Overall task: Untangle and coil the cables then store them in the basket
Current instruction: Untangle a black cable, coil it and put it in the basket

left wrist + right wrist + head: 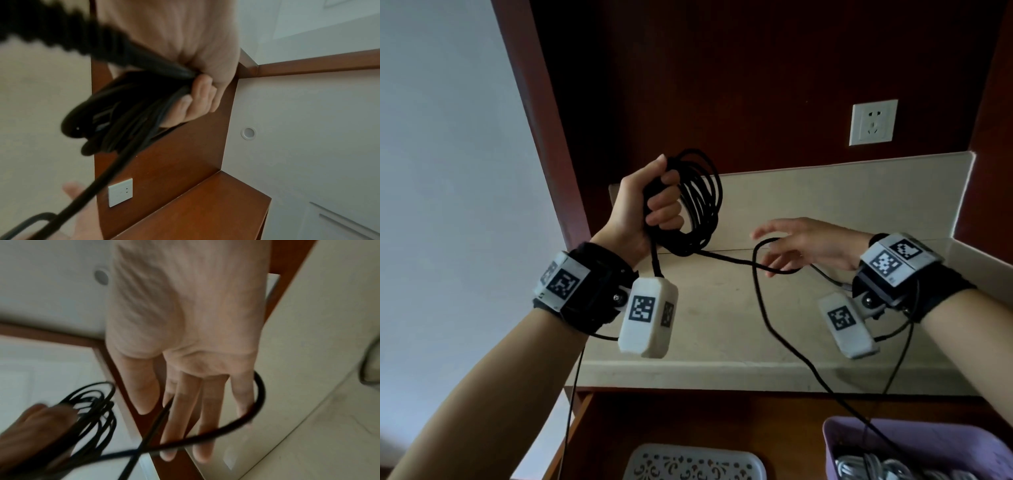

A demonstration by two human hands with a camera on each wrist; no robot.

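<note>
My left hand (654, 202) is raised above the beige counter and grips a coil of black cable (700, 205) made of several loops; the fingers (197, 100) curl round the bundle (123, 120). From the coil a loose strand (726, 258) runs right and loops round the straight fingers of my right hand (794, 245), then drops down past the counter's front edge. In the right wrist view the strand (242, 420) lies round the outstretched fingers (185, 410), which do not curl on it. A purple basket (835, 435) stands at the lower right with grey-white cables (873, 467) inside.
The beige counter (808, 325) sits in a dark wooden alcove with a white wall socket (873, 122) at the back. Below it lies a white perforated tray (695, 462) on a wooden surface. A pale wall is on the left.
</note>
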